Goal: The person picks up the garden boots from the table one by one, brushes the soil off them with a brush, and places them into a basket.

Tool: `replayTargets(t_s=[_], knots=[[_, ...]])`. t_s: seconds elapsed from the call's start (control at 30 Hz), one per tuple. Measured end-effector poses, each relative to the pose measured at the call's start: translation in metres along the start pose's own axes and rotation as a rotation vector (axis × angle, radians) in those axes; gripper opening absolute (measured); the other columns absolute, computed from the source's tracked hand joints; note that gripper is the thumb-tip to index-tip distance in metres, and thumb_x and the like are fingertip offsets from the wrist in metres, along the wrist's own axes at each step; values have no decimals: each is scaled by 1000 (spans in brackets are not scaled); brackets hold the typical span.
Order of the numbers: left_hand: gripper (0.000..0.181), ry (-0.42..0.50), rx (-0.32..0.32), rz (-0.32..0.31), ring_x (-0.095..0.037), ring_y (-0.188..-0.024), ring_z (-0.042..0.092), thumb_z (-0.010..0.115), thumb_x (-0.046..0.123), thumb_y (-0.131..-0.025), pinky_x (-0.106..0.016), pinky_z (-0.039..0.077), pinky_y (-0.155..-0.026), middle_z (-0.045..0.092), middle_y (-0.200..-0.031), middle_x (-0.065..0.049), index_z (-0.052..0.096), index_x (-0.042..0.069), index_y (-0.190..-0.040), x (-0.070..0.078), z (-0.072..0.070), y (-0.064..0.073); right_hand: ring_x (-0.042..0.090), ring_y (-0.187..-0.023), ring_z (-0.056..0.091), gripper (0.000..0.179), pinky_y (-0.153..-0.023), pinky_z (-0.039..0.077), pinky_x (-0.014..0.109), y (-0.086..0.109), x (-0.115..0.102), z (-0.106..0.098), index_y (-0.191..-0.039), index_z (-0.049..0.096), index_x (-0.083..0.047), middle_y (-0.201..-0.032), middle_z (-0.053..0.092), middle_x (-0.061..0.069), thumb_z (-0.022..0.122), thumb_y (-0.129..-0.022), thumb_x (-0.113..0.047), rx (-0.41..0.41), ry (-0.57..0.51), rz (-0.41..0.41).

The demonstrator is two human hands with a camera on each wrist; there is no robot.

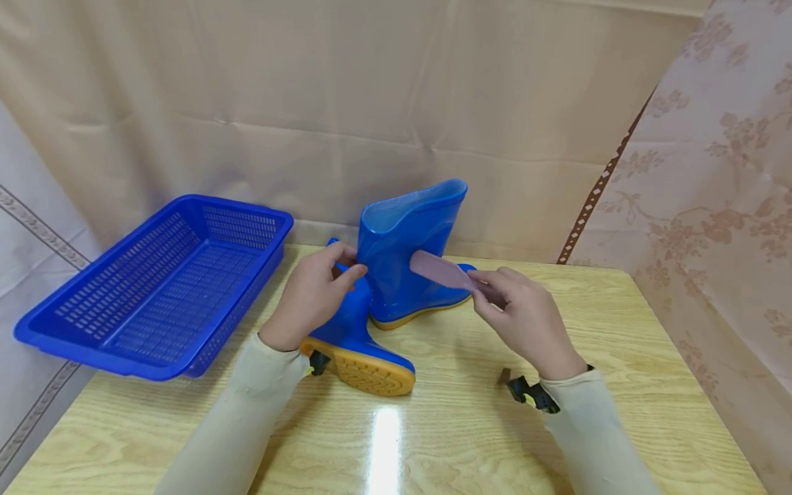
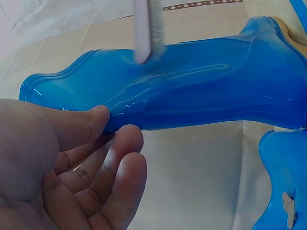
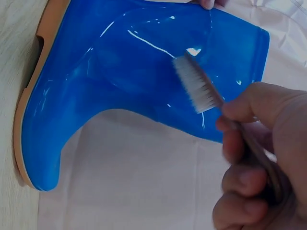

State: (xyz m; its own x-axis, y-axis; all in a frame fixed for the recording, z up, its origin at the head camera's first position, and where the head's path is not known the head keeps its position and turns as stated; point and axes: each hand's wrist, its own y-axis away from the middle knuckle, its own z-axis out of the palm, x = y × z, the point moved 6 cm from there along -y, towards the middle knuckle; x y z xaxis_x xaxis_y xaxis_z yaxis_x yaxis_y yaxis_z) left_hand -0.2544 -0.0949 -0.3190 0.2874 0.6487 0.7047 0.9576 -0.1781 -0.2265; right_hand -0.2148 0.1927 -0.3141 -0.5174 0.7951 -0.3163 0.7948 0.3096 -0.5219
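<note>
A blue rain boot (image 1: 392,275) with a yellowish sole stands upright on the table, toe to the right. My left hand (image 1: 309,295) pinches the back edge of its shaft between thumb and fingers, as the left wrist view shows. My right hand (image 1: 526,313) grips the handle of a pinkish scrubbing brush (image 1: 439,270). White bristles (image 3: 194,86) face the side of the boot's shaft, right at its surface in the right wrist view. A second blue boot (image 1: 353,320) lies on its side beneath my left hand, its yellow sole (image 1: 377,371) turned towards me.
At the left stands a blue plastic basket (image 1: 247,295) with perforated walls. The wood-grain table (image 1: 445,426) meets a beige curtain (image 1: 297,103) behind the boots. A floral cloth (image 1: 711,206) hangs along the right side.
</note>
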Motion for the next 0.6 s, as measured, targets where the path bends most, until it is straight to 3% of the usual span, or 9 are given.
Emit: replayTargets(t_s=[0.13,0.23,0.37,0.6], knots=[[20,-1,-4,6,-15,-79,66,64,29,-105,-37,52,-70,72,-105,1,67,17,-120,1,0,0,7,-63,45,29,-52,37,25,-1,-7,3,-126,74,-11,-83,59,-6,73,-97,-13,21,-21,-94],[22,4,-9,11,-16,-80,67,64,28,-105,-37,52,-70,72,-106,0,67,16,-122,2,0,0,7,-63,44,30,-51,36,24,-2,-8,5,-127,73,-11,-85,60,-5,72,-98,-12,18,-24,-118],[22,9,-11,10,-16,-81,67,63,28,-105,-38,53,-71,72,-106,0,67,15,-122,2,0,0,9,-61,44,26,-52,36,26,-2,-1,7,-125,74,-10,-82,60,-2,71,-99,-12,-23,5,-29],[21,8,-14,-7,-15,-83,68,63,29,-105,-38,54,-73,72,-109,0,67,16,-122,-1,1,0,11,-57,50,15,-52,39,29,-1,13,6,-107,77,-7,-78,66,0,68,-100,-15,-139,16,161]])
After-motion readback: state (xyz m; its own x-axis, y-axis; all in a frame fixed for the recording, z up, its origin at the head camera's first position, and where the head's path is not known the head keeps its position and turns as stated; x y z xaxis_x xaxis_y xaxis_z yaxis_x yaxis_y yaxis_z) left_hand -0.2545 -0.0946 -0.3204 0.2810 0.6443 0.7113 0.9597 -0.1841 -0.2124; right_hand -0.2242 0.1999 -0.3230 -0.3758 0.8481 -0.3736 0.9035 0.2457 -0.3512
